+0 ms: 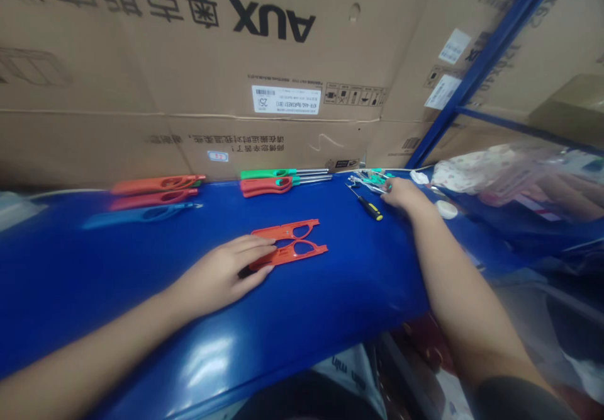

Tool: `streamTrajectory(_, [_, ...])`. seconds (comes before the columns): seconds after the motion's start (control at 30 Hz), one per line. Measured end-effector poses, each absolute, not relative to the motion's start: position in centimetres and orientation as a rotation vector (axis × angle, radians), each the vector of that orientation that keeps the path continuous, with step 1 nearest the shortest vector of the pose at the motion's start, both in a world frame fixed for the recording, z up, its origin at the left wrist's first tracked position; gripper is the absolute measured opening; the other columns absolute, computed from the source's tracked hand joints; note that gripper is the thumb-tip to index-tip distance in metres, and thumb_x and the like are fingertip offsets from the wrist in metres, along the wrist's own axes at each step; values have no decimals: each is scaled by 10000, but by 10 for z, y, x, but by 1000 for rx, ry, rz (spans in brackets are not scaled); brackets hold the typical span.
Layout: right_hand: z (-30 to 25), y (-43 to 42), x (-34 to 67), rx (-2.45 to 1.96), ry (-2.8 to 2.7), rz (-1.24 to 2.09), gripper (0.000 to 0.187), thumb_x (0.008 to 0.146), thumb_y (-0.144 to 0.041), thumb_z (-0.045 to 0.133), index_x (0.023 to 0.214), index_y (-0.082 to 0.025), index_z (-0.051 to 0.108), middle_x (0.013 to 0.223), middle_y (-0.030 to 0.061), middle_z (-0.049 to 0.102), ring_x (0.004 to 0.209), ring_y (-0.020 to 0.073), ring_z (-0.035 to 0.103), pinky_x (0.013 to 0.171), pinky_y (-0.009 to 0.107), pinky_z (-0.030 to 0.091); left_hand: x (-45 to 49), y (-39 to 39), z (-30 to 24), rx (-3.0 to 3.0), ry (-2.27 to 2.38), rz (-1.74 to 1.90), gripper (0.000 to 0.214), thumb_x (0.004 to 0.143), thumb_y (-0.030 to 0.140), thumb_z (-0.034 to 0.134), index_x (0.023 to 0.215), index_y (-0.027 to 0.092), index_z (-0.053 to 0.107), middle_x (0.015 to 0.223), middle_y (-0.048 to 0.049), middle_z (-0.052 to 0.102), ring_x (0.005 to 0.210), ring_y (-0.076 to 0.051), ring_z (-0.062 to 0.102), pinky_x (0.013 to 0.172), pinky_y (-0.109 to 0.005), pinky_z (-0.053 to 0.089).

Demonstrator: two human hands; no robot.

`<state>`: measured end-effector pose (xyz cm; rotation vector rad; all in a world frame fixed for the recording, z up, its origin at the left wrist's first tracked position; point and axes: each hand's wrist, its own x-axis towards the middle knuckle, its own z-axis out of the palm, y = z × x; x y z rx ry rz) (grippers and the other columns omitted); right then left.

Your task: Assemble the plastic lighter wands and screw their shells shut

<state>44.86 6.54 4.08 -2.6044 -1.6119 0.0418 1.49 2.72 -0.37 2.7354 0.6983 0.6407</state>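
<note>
Two orange lighter casing halves (287,228) lie side by side on the blue table, hollow inside showing. My left hand (236,262) rests over their left ends, fingers stretched out flat, thumb along the near edge. At the back right, my right hand (402,194) reaches into a small pile of green and metal lighter parts (370,179). Its fingers are bent together at the pile's right side; what is between them is hidden. Just in front of the pile lies a black and yellow screwdriver (370,208), near my right hand.
Green (267,173) and red (267,186) long-necked lighters lie at the back. Farther left are orange (155,185), red (153,199) and blue (141,215) lighter bodies. A large cardboard wall (189,80) stands behind the table. A blue metal post (486,61) and a white round lid (446,210) are at right.
</note>
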Motion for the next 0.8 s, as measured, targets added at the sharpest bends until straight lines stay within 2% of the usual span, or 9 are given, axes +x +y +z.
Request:
streamTrajectory(0.13, [42,66,453,-2590,-1616,31,192,876,-302,639,1029,-194,679,1015,106,732,929,240,687,764,295,501,14,27,-4,2720,693,653,335,957,324,578,1267,255,685,1264,-59,710,1177,-247,668,1048,-411,552])
streamTrajectory(0.27, [38,69,457,-2643,-1601,48,133,917,-268,623,993,-181,689,1017,116,718,948,235,682,802,315,516,14,27,-5,2722,685,669,337,956,321,580,1270,258,684,1265,-61,710,1171,-242,670,1050,-408,551])
streamTrajectory(0.4, [37,70,458,-2693,-1601,113,259,970,-365,609,1128,-165,654,1153,91,668,998,199,659,872,384,555,13,27,-5,2720,685,665,337,954,320,583,1271,264,681,1271,-55,707,1180,-245,666,1058,-428,545])
streamTrajectory(0.5, [40,69,457,-2673,-1626,163,183,942,-323,633,1002,-157,681,1062,110,707,946,216,677,828,340,543,14,27,-5,2727,689,639,336,962,319,571,1276,260,677,1274,-57,704,1182,-246,664,1055,-429,546])
streamTrajectory(0.6, [42,67,455,-2621,-1660,203,90,878,-270,678,874,-181,674,950,92,736,863,214,689,745,289,515,14,27,-5,2743,697,623,340,972,326,557,1283,247,669,1279,-60,701,1189,-248,657,1054,-431,546])
streamTrajectory(0.8, [40,68,455,-2517,-1640,137,84,823,-243,692,865,-183,651,929,77,728,823,196,666,699,261,477,12,28,-6,2763,701,614,346,975,332,555,1295,247,656,1296,-53,692,1203,-246,647,1060,-428,539])
